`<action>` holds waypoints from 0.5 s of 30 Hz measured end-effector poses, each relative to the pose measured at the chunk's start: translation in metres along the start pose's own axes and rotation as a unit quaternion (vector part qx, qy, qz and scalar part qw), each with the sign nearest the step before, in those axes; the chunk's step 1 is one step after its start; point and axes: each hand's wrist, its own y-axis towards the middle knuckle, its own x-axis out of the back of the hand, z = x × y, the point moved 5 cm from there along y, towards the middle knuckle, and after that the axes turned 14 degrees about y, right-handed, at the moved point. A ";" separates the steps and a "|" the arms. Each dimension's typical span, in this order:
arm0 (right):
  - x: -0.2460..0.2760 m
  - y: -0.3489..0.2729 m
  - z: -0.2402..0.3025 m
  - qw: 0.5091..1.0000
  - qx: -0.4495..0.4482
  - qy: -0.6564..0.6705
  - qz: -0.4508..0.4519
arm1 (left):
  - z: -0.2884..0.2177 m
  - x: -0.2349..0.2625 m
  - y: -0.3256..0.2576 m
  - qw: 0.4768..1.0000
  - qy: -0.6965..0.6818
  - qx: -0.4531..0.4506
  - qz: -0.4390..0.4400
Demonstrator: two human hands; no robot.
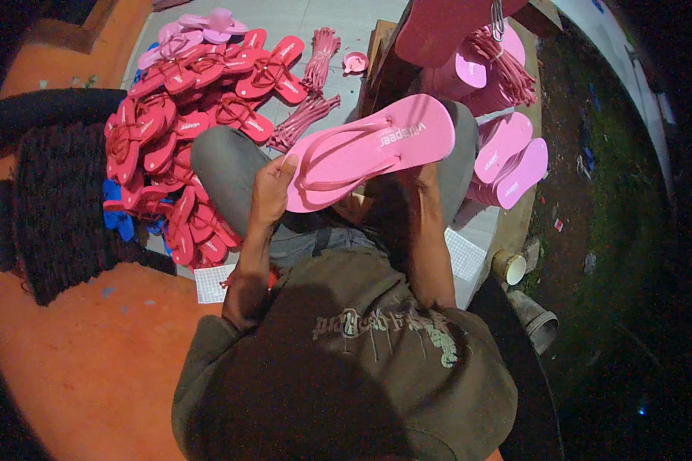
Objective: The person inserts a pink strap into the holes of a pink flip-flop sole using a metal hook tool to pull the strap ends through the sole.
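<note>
A pink flip-flop point(427, 131) is held over my lap, sole tilted, its Y-shaped pink strap facing up. My left hand point(269, 192) is closed on the toe end, the thumb lying on the upper face by the rim. Under the heel half, my right hand point(423, 178) grips from below at the near edge; most of its fingers are hidden behind the sole. Both strap sides enter the sole near its middle, and pale printing marks the heel.
Red flip-flops point(184, 131) lie heaped on the left, pink ones point(207, 27) behind. Bundled pink straps point(321, 61) and a small pink dish point(354, 63) sit ahead. Stacked pink soles point(511, 173) stand right, near a wooden stand point(377, 77). Cups point(515, 269) lie beyond the ledge.
</note>
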 end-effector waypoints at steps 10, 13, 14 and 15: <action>-0.015 -0.004 0.007 0.999 0.025 -0.031 -0.022 | 0.002 -0.013 0.001 0.982 -0.187 0.005 0.033; -0.033 0.001 0.007 0.994 0.035 -0.092 -0.042 | 0.011 -0.009 -0.003 0.978 -0.207 0.010 -0.006; -0.043 0.007 0.008 0.990 0.024 -0.130 -0.043 | 0.011 -0.005 -0.002 0.977 -0.211 0.008 -0.024; -0.058 0.008 0.007 0.983 -0.016 -0.177 -0.032 | 0.014 0.005 -0.003 0.974 -0.191 0.059 -0.103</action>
